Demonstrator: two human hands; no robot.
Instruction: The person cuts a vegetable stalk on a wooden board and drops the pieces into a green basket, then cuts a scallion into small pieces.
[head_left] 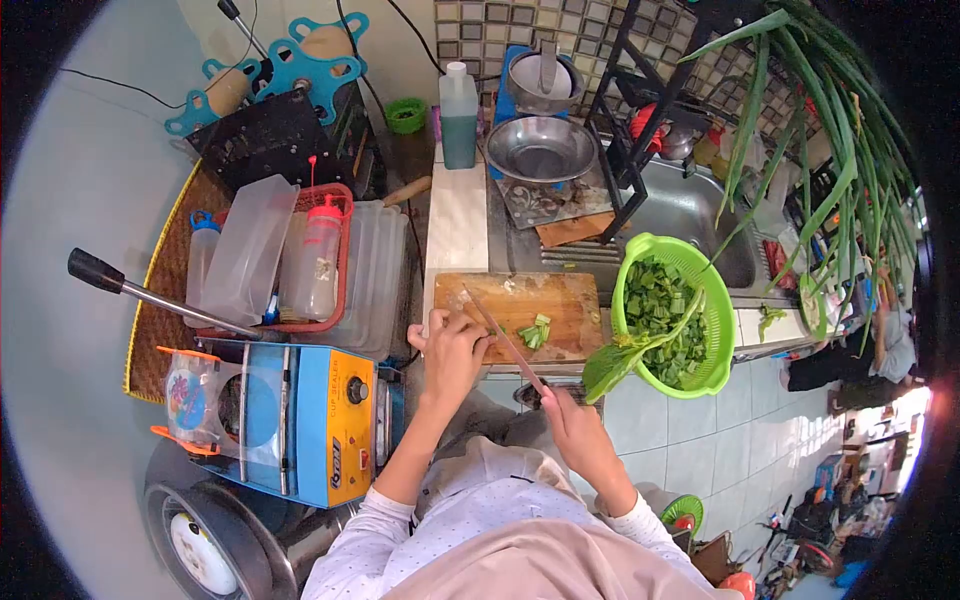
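A knife [512, 348] with a reddish handle is in my right hand [575, 432], its blade slanting up and left over the wooden cutting board [570, 295]. My left hand [455, 352] is at the board's left side, fingers bent and pressed together beside the blade; what they hold, if anything, is hidden. Cut green pieces [535, 331] lie on the board to the right of the blade. Right of the board is a green basket [718, 360] holding chopped leaves [655, 300], with a large leafy stalk [615, 366] resting across its left rim.
A blue cup sealer [312, 420] and a red tray of bottles [340, 270] are on the left. Behind the board are a metal bowl [541, 150] and a bottle of green liquid [459, 120]. A sink [690, 215] and hanging green onions [850, 150] are on the right.
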